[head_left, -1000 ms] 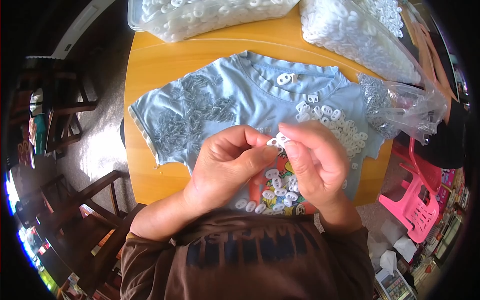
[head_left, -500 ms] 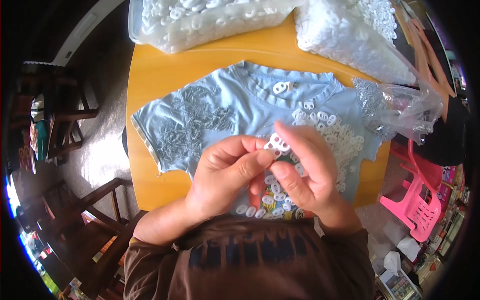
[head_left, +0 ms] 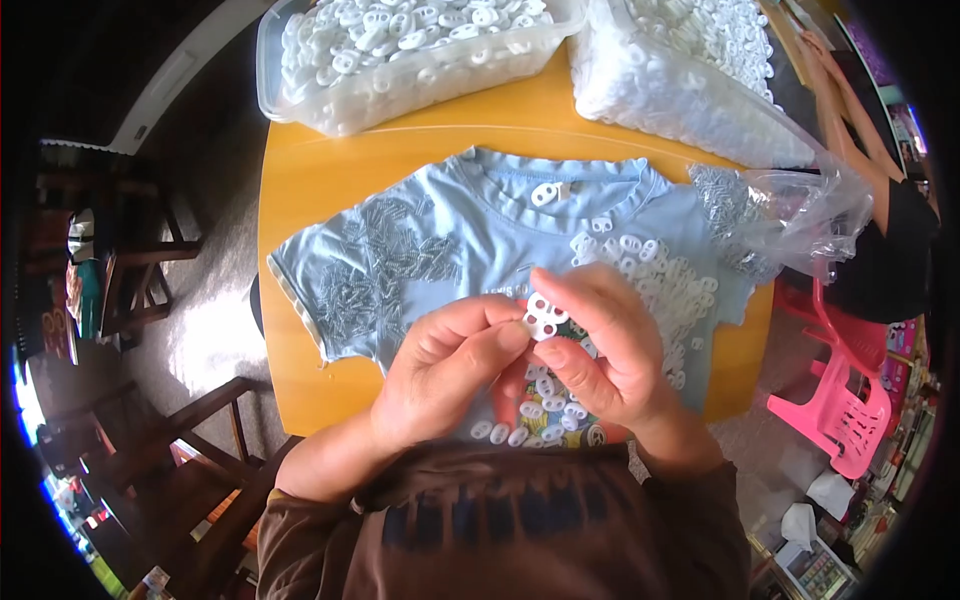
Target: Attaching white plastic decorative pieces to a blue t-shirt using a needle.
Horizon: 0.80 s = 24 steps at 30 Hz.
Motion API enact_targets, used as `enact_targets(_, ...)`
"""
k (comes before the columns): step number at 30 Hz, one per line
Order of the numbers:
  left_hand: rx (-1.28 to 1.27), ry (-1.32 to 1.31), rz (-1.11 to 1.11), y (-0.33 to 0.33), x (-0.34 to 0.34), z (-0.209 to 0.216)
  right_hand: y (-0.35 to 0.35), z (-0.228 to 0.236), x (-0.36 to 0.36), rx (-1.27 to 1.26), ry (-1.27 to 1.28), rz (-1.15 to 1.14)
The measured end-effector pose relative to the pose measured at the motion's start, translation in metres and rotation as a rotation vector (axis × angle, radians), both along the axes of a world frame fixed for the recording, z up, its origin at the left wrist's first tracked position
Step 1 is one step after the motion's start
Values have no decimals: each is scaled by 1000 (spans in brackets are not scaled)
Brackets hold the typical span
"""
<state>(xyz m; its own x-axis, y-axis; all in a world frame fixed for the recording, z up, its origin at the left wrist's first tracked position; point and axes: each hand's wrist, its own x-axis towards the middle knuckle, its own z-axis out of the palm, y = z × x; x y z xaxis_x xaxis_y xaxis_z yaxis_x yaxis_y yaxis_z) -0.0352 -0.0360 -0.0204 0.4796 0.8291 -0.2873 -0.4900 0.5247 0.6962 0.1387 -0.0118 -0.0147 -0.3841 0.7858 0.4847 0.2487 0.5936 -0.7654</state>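
Over the light blue T-shirt (head_left: 480, 225) on the table, both my hands meet around a few white two-hole plastic pieces (head_left: 543, 316). My left hand (head_left: 440, 365) pinches them at their left edge between thumb and forefinger. Curled on the other side, my right hand (head_left: 605, 345) has its forefinger at their top and its thumb near their bottom. Whether anything small lies under my left fingertips is hidden. Loose white pieces (head_left: 655, 280) spread over the shirt's right side, with more below my hands. On its left side lie many small grey metal parts (head_left: 370, 280), too fine to name.
A clear plastic tub (head_left: 420, 100) and a large clear bag (head_left: 680, 100), both full of white pieces, stand at the far side. Another bag (head_left: 735, 215) holds grey parts at the right. A pink plastic chair (head_left: 845, 415), wooden chairs (head_left: 210, 440) and another person's arm (head_left: 850, 120) surround the table.
The view has shifted, showing more of the tub. In my fingers the white pieces have turned slightly, their holes now facing up more openly. Both hands keep nearly the same hold.
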Motion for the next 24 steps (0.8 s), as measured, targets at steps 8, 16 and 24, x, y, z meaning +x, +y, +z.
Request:
enact_targets(8, 73, 36, 33, -3, 6, 1, 2, -2, 2, 61, -32, 25)
enact_targets(16, 268, 190, 45, -4, 4, 4, 0, -7, 0, 45, 10, 18)
enact_targets(24, 319, 197, 151, -3, 5, 2, 0, -7, -2, 7, 14, 23)
